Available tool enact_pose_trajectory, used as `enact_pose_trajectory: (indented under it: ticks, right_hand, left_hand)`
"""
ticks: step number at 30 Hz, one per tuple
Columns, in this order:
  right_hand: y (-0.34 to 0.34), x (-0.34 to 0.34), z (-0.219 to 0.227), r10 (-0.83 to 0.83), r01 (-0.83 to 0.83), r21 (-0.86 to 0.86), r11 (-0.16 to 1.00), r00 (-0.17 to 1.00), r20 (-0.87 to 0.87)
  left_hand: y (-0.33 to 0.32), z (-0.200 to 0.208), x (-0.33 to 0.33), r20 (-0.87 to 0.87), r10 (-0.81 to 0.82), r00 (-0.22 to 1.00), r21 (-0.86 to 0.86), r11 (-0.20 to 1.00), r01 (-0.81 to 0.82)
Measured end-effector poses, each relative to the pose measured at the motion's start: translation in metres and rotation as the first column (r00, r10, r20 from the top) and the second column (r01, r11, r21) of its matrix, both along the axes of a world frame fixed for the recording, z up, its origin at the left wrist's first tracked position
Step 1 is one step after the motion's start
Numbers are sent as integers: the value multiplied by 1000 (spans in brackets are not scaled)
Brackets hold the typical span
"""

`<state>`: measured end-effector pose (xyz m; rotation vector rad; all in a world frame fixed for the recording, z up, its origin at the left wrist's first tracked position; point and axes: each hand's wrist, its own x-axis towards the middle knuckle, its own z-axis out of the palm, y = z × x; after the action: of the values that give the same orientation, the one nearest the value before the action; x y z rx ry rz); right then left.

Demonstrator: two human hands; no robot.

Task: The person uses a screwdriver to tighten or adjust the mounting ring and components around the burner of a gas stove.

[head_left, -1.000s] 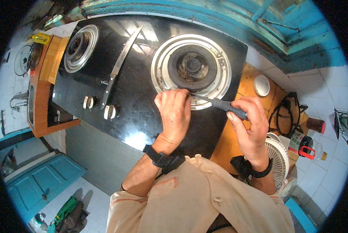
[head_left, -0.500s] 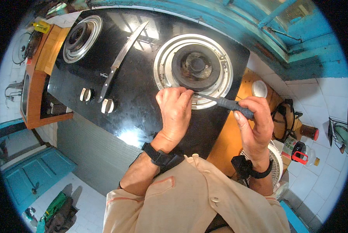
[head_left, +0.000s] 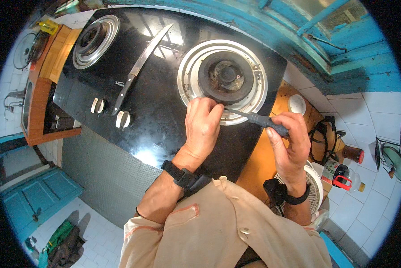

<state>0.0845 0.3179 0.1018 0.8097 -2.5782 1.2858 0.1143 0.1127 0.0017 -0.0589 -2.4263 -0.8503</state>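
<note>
My right hand is closed round the dark handle of a screwdriver. Its thin shaft points left across the near rim of the right gas burner, a black burner head inside a silvery ring. Closed fingers of my left hand rest at that same near rim, with the thumb beside the screwdriver's tip. Whatever these fingers pinch is hidden. On the black glass cooktop, left of my hands, lies a kitchen knife with a black handle, its blade pointing away from me.
A second burner sits at the far left, and two control knobs line the near left side. Right of the cooktop are a white round lid, a white basket, a red-lidded jar and bottles. Behind runs a blue window frame.
The view has shifted slightly. Both hands and the screwdriver stay at the burner's near rim, with the right hand a little farther left in the picture.
</note>
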Motion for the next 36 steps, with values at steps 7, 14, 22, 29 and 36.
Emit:
enact_pose_trajectory:
  ticks: [7,14,22,29,36]
  right_hand:
    - [6,0,0,-13,14,14,1000,1000,-13]
    - [11,-1,5,-18,18,26,999,999,-29]
    - [4,-20,28,36,-34,63,997,999,-27]
    - [-6,-36,40,158,-147,146,978,985,-65]
    - [-16,-40,47,213,-211,149,966,977,6]
  left_hand:
    - [1,-2,-1,-14,-29,999,22,999,30]
    - [-1,0,10,33,-57,998,22,998,57]
    - [-5,7,23,145,-127,981,-86,986,140]
    - [-10,6,26,173,-170,970,-98,977,189]
    - [-14,10,25,184,-210,960,-120,965,234]
